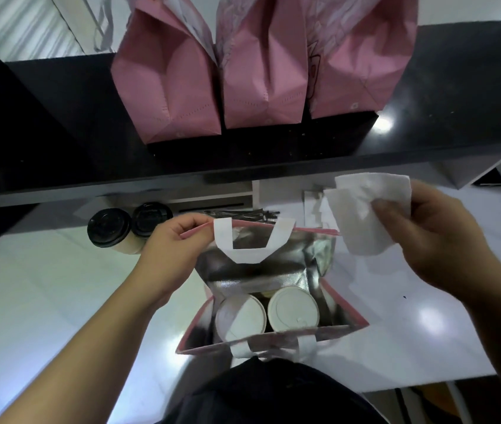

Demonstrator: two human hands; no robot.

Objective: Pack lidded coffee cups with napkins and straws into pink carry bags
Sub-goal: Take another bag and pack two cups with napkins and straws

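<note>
- Nearest the camera stands the open pink carry bag (273,304) on the white desk (59,301), its silver lining showing and its mouth facing up.
- Two white-lidded cups (266,313) sit side by side at the bottom of the bag, touching or nearly so; no napkin or straw can be seen in there with them.
- Left hand (172,252) pinches the far rim of the bag beside its white handle (252,243), holding the mouth open.
- Right hand (433,237) grips a bunch of white napkins (368,212), held above the desk, just beyond the bag's right far corner and not yet over the opening.
- Judged from this, the napkin step is in hand: the next move calls for bringing the napkins left and down into the gap beside the cups while the left hand keeps the rim pulled back.
- Dark straws (240,214) lie on the desk just behind the bag, probably to follow.
- Two black-lidded cups (126,229) wait at the left, near the left hand.
- Three pink bags (261,71) stand in a row on the black shelf (59,117) beyond.
</note>
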